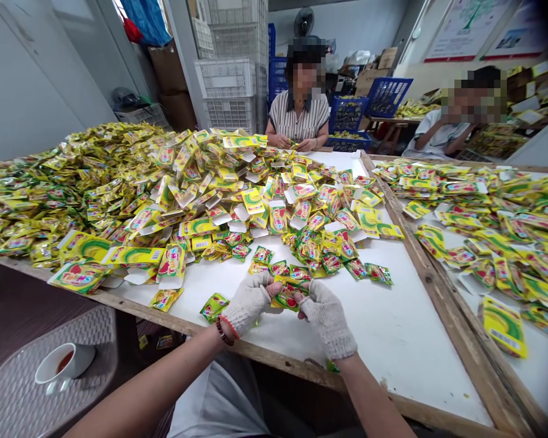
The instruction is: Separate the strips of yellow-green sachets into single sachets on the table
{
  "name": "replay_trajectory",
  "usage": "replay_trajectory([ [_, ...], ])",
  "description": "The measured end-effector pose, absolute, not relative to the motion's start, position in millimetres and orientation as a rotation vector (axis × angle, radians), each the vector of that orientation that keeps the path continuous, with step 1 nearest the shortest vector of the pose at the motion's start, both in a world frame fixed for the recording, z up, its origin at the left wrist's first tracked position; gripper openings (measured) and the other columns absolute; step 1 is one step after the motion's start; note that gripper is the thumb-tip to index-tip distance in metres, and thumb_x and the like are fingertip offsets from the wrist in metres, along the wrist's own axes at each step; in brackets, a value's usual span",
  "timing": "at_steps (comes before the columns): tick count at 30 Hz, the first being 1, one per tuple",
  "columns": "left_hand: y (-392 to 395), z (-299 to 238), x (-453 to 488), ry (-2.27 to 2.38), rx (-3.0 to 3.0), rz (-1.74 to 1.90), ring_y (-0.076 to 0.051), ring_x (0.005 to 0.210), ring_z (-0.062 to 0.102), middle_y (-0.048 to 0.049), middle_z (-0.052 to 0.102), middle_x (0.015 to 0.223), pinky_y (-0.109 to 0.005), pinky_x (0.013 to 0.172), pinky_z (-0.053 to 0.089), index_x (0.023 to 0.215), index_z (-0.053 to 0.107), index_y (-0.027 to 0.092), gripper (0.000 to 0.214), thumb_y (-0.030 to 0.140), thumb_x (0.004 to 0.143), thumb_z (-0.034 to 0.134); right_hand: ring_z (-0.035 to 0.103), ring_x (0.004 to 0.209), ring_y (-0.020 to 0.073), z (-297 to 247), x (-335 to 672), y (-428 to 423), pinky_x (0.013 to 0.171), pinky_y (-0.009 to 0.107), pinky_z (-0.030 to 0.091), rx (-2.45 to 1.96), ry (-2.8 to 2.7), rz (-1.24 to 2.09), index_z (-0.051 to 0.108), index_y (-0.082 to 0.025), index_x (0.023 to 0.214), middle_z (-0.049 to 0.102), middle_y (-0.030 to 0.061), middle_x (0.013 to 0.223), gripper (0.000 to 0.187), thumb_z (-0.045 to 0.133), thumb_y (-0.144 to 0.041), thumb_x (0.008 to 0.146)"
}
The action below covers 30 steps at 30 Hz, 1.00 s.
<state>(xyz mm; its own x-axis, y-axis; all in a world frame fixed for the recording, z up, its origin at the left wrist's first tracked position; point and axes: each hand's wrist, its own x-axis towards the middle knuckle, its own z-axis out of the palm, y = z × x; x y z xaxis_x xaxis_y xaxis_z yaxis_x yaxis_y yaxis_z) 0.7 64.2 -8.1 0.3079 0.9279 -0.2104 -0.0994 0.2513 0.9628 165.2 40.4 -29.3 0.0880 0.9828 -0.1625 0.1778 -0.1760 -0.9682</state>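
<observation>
My left hand [252, 302], in a white knit work glove with bare fingertips, pinches one end of a small shiny yellow-green packet [287, 295]. The other end is between the fingers of my right hand [327, 317], gloved the same way. Whether they hold one packet or more stacked together I cannot tell. A loose green packet [214, 307] lies just left of my left hand. Beyond my hands, more small packets [313, 249] are bunched on the white tabletop [374, 328]. Flat yellow cardboard boxes [171, 266], some with open flaps, lie farther left.
A large heap of packets [95, 164] covers the table's left side. A wooden divider [432, 274] separates another table section with yellow boxes [505, 326]. Two people sit opposite. A cup [65, 365] stands on a stool [91, 331] at lower left. Crates [226, 79] are stacked behind.
</observation>
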Motion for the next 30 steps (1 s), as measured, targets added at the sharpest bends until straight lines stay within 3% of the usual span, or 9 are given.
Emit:
replay_trajectory([
  [3,67,-6,-2,1.024,1.211,0.873,-0.010,0.059,0.051,0.0013,0.053,0.067,-0.022,0.055,0.044,0.073,0.051,0.014,0.038,0.046,0.067,0.072,0.058,0.052,0.0136,-33,168,40,0.049,0.026,0.048,-1.510,-1.278,1.145,0.058,-0.017,0.092,0.067,0.0027,0.073,0.030,0.060,-0.043,0.077],
  [8,71,0,1,1.034,1.449,0.799,-0.009,0.061,0.046,0.0018,0.051,0.067,-0.022,0.055,0.038,0.075,0.054,0.014,0.028,0.039,0.072,0.067,0.064,0.097,0.0225,-34,170,43,0.078,0.033,0.054,-1.336,-1.269,1.112,0.052,-0.018,0.116,0.065,0.0113,0.113,0.047,0.062,-0.041,0.077],
  [14,116,11,-8,1.144,2.096,0.778,-0.014,0.069,0.050,-0.0010,0.054,0.072,-0.025,0.065,0.042,0.078,0.058,0.017,0.018,0.030,0.086,0.048,0.065,0.058,0.0182,-28,171,44,0.043,0.025,0.045,-1.337,-1.145,1.389,0.058,-0.015,0.106,0.067,0.0067,0.084,0.042,0.058,-0.046,0.078],
  [16,153,21,-20,1.327,2.405,0.878,-0.019,0.088,0.053,-0.0059,0.057,0.091,-0.030,0.080,0.043,0.097,0.060,0.019,0.019,0.019,0.083,0.047,0.063,0.051,0.0156,-29,171,45,0.040,0.023,0.041,-1.389,-1.095,1.365,0.058,-0.016,0.103,0.066,0.0039,0.079,0.040,0.058,-0.046,0.076],
  [18,192,34,-30,1.608,2.617,0.858,-0.026,0.109,0.046,-0.0109,0.052,0.113,-0.038,0.094,0.037,0.115,0.055,0.020,0.040,0.013,0.076,0.051,0.061,0.048,0.0141,-31,170,45,0.040,0.022,0.041,-1.399,-1.080,1.365,0.059,-0.017,0.100,0.064,0.0016,0.075,0.038,0.059,-0.046,0.075],
  [22,241,63,-37,1.774,2.762,0.704,-0.028,0.115,0.042,-0.0116,0.048,0.120,-0.041,0.098,0.032,0.097,0.062,0.019,0.025,0.018,0.073,0.056,0.062,0.050,0.0158,-36,169,47,0.042,0.024,0.042,-1.377,-1.113,1.353,0.060,-0.017,0.097,0.062,0.0010,0.071,0.036,0.058,-0.045,0.076],
  [26,226,85,-28,1.587,2.604,1.021,-0.019,0.090,0.051,-0.0061,0.055,0.093,-0.030,0.082,0.040,0.085,0.058,0.016,0.016,0.024,0.085,0.045,0.064,0.091,0.0245,-35,174,48,0.073,0.035,0.054,-1.317,-1.208,1.047,0.066,-0.018,0.092,0.066,0.0103,0.101,0.027,0.063,-0.038,0.074],
  [28,200,88,-21,1.375,2.454,1.064,-0.015,0.077,0.050,-0.0014,0.054,0.079,-0.026,0.074,0.041,0.082,0.057,0.016,0.019,0.027,0.088,0.042,0.052,0.117,0.0265,-33,177,48,0.094,0.037,0.048,-1.234,-1.256,0.868,0.068,-0.020,0.089,0.056,0.0109,0.125,0.021,0.066,-0.033,0.073],
  [30,172,84,-14,1.170,2.301,0.886,-0.013,0.069,0.049,0.0011,0.052,0.071,-0.024,0.066,0.040,0.075,0.056,0.016,0.022,0.032,0.086,0.046,0.046,0.124,0.0257,-32,179,46,0.100,0.037,0.044,-1.183,-1.297,0.828,0.070,-0.022,0.089,0.051,0.0090,0.132,0.018,0.066,-0.031,0.074],
])
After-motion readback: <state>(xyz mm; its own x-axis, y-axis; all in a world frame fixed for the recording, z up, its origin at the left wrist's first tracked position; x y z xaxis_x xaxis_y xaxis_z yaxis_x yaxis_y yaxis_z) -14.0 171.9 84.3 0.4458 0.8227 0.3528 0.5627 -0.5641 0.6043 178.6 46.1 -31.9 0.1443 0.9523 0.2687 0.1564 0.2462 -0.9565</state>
